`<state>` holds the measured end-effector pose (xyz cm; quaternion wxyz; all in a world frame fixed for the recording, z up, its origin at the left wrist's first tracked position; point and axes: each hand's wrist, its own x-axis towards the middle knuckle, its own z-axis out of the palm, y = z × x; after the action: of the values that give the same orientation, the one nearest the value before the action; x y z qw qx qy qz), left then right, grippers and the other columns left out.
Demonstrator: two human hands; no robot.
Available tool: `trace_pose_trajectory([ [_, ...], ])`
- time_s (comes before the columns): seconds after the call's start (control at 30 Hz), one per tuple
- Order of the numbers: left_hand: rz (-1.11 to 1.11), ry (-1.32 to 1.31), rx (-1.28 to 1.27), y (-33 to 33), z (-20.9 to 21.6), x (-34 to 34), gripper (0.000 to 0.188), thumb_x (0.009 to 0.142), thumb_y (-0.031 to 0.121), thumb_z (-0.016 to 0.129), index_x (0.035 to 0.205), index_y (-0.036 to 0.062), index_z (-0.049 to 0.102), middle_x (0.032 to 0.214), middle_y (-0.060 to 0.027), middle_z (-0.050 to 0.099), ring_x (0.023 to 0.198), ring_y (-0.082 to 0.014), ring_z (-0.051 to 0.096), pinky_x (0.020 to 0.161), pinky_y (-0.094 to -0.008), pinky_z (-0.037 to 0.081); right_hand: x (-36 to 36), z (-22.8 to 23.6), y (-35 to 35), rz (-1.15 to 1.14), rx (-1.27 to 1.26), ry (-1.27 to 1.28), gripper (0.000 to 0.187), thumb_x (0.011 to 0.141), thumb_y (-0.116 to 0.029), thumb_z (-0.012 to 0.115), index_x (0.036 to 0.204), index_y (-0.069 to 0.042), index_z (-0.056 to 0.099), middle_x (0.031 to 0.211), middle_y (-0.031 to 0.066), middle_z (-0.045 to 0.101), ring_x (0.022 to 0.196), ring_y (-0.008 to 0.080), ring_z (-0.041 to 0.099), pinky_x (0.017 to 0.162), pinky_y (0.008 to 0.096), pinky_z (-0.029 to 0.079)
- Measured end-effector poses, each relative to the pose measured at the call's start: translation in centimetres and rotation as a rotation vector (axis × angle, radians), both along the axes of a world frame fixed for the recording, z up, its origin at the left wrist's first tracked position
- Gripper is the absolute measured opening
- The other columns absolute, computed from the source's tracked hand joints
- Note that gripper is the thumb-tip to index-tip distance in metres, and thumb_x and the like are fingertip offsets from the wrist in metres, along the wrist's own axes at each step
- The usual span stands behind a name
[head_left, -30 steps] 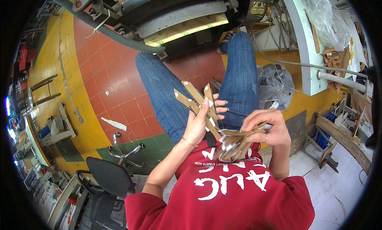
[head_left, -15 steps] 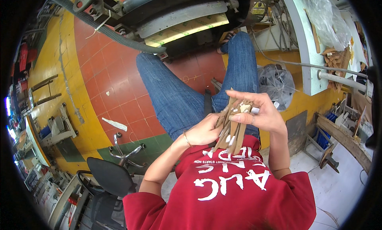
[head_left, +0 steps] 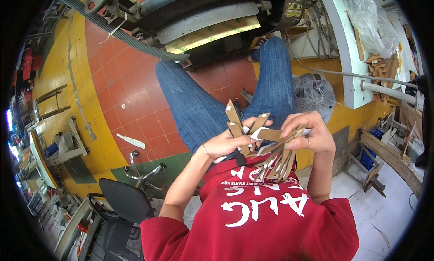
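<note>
Over my lap, my left hand (head_left: 221, 144) is closed on a few flat brown strips (head_left: 232, 113) with small white patches near their tips. They stick out at differing angles, one pointing away from me. To its right, my right hand (head_left: 316, 131) pinches a thicker bundle of similar strips (head_left: 281, 164), which fans down over the red shirt. One strip (head_left: 270, 135) spans from the right fingertips toward the left hand; whether the left fingers also grip it is hard to tell. The material looks like leather or card, but its kind is not certain.
A machine (head_left: 208, 22) with a curved metal plate stands ahead, past my knees. At right are a pale table (head_left: 350, 80) with a brown scrap pile (head_left: 383, 71), and a clear plastic bag (head_left: 314, 96) on the floor. A black chair (head_left: 122, 200) stands at left.
My hands have moved apart from the single gathered bundle. Some strips now spread out in my left hand, while the rest fan downward from my right, which has turned over and shifted slightly right.
</note>
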<state>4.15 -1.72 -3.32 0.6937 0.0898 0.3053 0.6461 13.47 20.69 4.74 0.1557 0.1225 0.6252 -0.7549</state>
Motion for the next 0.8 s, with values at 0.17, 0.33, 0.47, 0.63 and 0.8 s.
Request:
trace_pose_trajectory([
  [0.17, 0.132, -0.046, -0.05, 0.5, -1.5, -1.8, 0.058, 0.077, 0.007, 0.049, 0.134, 0.0028, 0.039, 0.094, -0.003, 0.052, 0.082, -0.0112, 0.052, 0.069, -0.0243, 0.044, 0.1, 1.7, 1.8, 0.059, -0.074, 0.188, 0.026, 0.06, -0.01, 0.084, 0.081, -0.001, 0.071, 0.081, 0.0111, 0.066, 0.074, 0.0153, 0.063, 0.064, 0.0247, 0.046],
  [0.33, 0.097, 0.478, -0.097, 1.5, -1.1, -1.3, 0.044, 0.088, 0.008, 0.048, 0.131, 0.0016, 0.041, 0.105, -0.0074, 0.055, 0.091, -0.0139, 0.053, 0.083, -0.0272, 0.044, -1.2, 1.4, 0.8, 0.161, 0.039, 0.156, 0.023, 0.062, -0.012, 0.083, 0.081, -0.004, 0.072, 0.095, 0.0085, 0.058, 0.085, 0.0157, 0.056, 0.074, 0.0258, 0.043],
  [0.47, -0.012, 0.605, -0.043, 1.9, 0.2, 1.0, 0.042, 0.084, 0.005, 0.049, 0.125, -0.0026, 0.042, 0.111, -0.0228, 0.056, 0.109, -0.0322, 0.056, 0.093, -0.0383, 0.043, -2.0, -0.6, -1.7, -0.073, 0.021, 0.022, 0.022, 0.066, -0.01, 0.079, 0.085, -0.001, 0.071, 0.108, 0.0158, 0.061, 0.099, 0.0193, 0.059, 0.084, 0.0311, 0.046],
  [0.63, -0.025, 0.544, -0.011, 2.0, 0.8, 1.7, 0.044, 0.088, 0.009, 0.049, 0.129, -0.0021, 0.038, 0.116, -0.0172, 0.056, 0.112, -0.0242, 0.054, 0.096, -0.0335, 0.042, -1.4, -1.3, -2.6, -0.037, -0.063, 0.045, 0.018, 0.071, -0.004, 0.076, 0.087, 0.001, 0.069, 0.09, 0.0137, 0.069, 0.084, 0.0183, 0.065, 0.076, 0.0291, 0.051],
  [0.8, -0.054, 0.419, 0.126, 1.6, 0.3, 0.7, 0.052, 0.084, 0.001, 0.048, 0.134, -0.0006, 0.034, 0.126, -0.0117, 0.047, 0.123, -0.017, 0.041, 0.103, -0.0306, 0.032, -0.1, -1.3, -2.0, -0.208, -0.204, 0.125, 0.019, 0.07, -0.003, 0.077, 0.086, 0.001, 0.068, 0.087, 0.0132, 0.068, 0.082, 0.0178, 0.065, 0.074, 0.027, 0.051],
])
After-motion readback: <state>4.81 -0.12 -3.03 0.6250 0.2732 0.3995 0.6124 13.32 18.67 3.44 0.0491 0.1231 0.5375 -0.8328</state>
